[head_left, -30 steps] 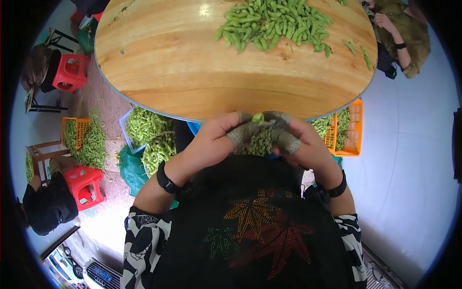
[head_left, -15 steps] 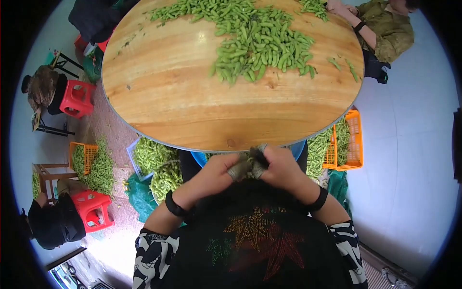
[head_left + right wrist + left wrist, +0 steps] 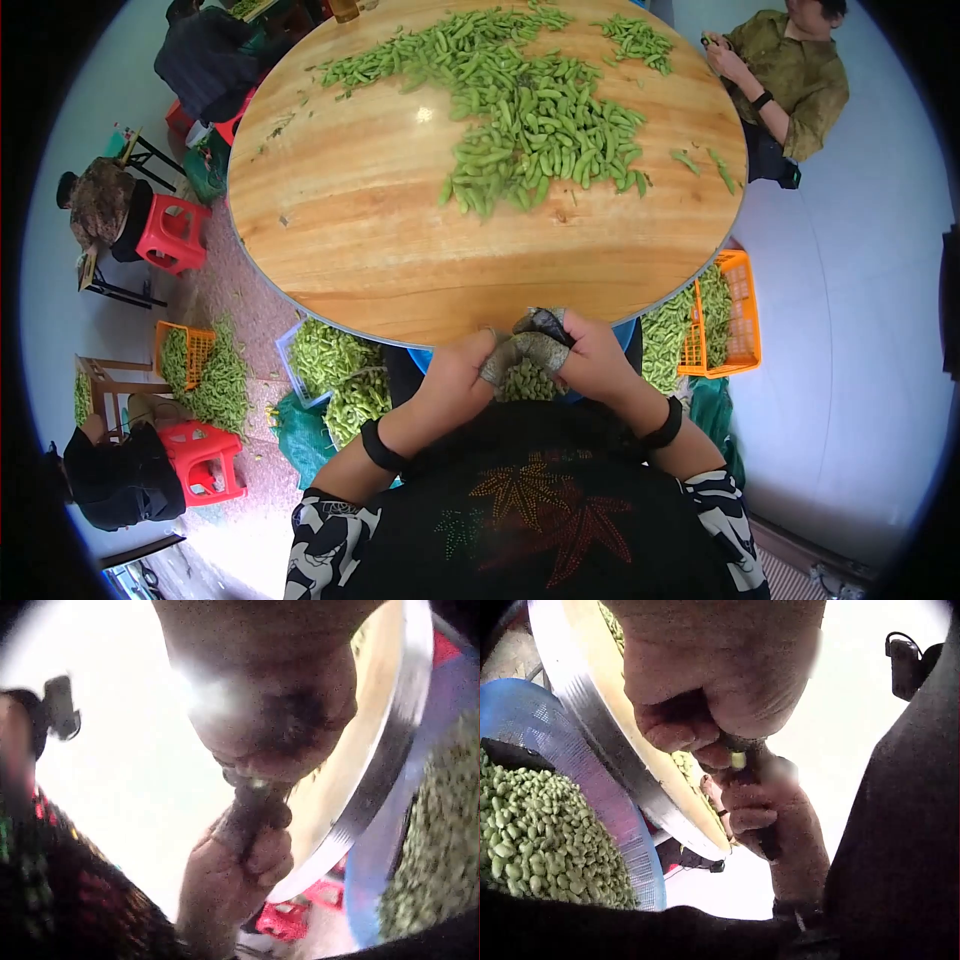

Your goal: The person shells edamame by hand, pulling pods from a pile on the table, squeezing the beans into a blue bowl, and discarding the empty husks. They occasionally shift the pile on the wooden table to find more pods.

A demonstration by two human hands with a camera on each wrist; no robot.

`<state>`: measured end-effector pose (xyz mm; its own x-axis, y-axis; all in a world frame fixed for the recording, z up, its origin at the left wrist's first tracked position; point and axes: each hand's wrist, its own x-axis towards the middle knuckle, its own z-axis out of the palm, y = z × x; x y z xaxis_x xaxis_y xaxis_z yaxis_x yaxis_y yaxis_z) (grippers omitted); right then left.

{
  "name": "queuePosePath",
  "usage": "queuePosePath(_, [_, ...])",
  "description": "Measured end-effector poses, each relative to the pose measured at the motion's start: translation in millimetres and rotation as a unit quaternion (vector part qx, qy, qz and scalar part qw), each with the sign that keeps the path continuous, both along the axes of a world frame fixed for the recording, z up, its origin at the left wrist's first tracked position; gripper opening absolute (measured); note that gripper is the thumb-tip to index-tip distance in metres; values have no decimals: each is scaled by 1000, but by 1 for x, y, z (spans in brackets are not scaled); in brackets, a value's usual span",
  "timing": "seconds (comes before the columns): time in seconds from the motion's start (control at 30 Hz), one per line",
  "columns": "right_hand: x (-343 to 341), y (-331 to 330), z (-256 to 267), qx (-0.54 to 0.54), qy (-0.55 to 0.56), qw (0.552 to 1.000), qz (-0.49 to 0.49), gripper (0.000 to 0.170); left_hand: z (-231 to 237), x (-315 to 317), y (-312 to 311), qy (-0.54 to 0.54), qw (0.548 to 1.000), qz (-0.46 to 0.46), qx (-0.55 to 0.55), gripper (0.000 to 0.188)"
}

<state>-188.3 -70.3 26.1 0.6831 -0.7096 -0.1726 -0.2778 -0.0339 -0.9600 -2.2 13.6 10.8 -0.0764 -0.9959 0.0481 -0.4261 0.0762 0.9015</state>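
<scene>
Both hands meet at the near table edge, with finger coverings on thumbs and fingers. The left hand (image 3: pixel 466 374) and right hand (image 3: pixel 592 352) have curled fingers, tips together. Between them in the left wrist view is a small green pod (image 3: pixel 738 760), pinched by the left hand (image 3: pixel 712 682) and the right hand (image 3: pixel 776 817); most of it is hidden. In the right wrist view it is blurred between the right hand (image 3: pixel 277 712) and left hand (image 3: pixel 232 862). Below the hands, shelled beans (image 3: pixel 540 832) fill a blue mesh basket (image 3: pixel 641 862).
A round wooden table (image 3: pixel 400 265) bears heaped green pods (image 3: pixel 550 130). Orange crates (image 3: pixel 742 310) and a pale crate (image 3: pixel 287 350) of pods stand beside the table. Red stools (image 3: pixel 205 460) are at left; a person (image 3: pixel 800 75) sits at the right.
The head view has tilted up, showing more of the table. The hands, further apart a second ago with a green pod at the left fingers, are now close together.
</scene>
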Motion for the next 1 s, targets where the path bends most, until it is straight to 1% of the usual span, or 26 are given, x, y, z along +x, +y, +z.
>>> queuePosePath(0.03, [2,-2,1,140,-29,990,-2,22,-1,1,-2,43,999,7,-10,11])
queuePosePath(0.07, [3,-2,0,140,-28,990,-1,22,0,3,-4,43,999,8,-10,11])
queuePosePath(0.1, [5,-2,-4,118,-99,988,9,21,1,5,-4,282,951,-10,130,14])
queuePosePath(0.13, [6,-1,-7,98,-167,981,19,20,2,6,-5,500,825,-27,262,19])
queuePosePath(0.17, [7,-1,-9,102,-163,981,19,20,3,5,-6,503,822,-25,265,19])
queuePosePath(0.23, [11,-1,-13,90,-206,974,26,21,5,5,-8,629,719,-47,293,27])
queuePosePath(0.27, [12,-2,-13,95,-205,974,27,21,0,6,-9,630,717,-44,294,27])
queuePosePath(0.33, [12,-2,-10,20,-224,974,38,22,-10,9,-12,674,677,-154,252,27])
queuePosePath(0.37, [13,-1,-10,23,-224,974,38,22,-11,9,-12,675,676,-151,253,27])
queuePosePath(0.4, [13,-1,-10,21,-203,979,20,21,-7,9,-13,538,808,-72,228,25])
queuePosePath(0.43, [13,-1,-9,17,-182,983,2,21,-4,8,-14,377,906,10,192,24])
queuePosePath(0.47, [12,-1,-10,17,-181,983,1,21,-7,5,-14,378,906,9,192,24])
queuePosePath(0.5, [11,-1,-11,89,-128,988,-13,22,-10,2,-13,231,971,29,54,22])
queuePosePath(0.53, [11,-1,-12,160,-74,984,-28,23,-12,1,-13,74,992,48,-88,21])
queuePosePath(0.57, [11,0,-15,158,-74,984,-29,23,-12,1,-12,75,992,47,-90,21])
queuePosePath(0.6, [11,3,-19,101,-74,992,-36,24,-10,3,-12,-32,988,49,-140,18])
queuePosePath(0.63, [12,5,-21,44,-73,996,-42,25,-10,4,-12,-138,971,51,-189,16])
queuePosePath(0.67, [13,6,-19,42,-70,996,-42,25,-12,3,-13,-135,971,51,-190,16])
queuePosePath(0.73, [15,6,-14,-116,-68,990,-32,25,-16,0,-13,33,995,72,-55,13])
queuePosePath(0.77, [14,4,-12,-119,-66,990,-31,25,-15,-2,-13,35,995,73,-58,13])
queuePosePath(0.83, [10,2,-10,-51,-19,998,-11,24,-13,-7,-15,238,967,90,35,10])
queuePosePath(0.87, [9,2,-14,-53,-17,998,-10,24,-11,-6,-15,240,966,90,33,10])
queuePosePath(0.9, [9,1,-20,-62,-31,997,-18,24,-8,-3,-15,120,991,59,-9,10])
queuePosePath(0.93, [10,0,-23,-72,-44,996,-26,24,-7,-1,-16,-3,998,28,-50,11])
queuePosePath(0.97, [8,1,-21,-73,-42,996,-25,24,-12,-2,-16,-1,998,29,-51,11])
queuePosePath(1.0, [10,1,-10,-172,28,985,-23,25,-19,-3,-17,-26,996,43,-72,11])
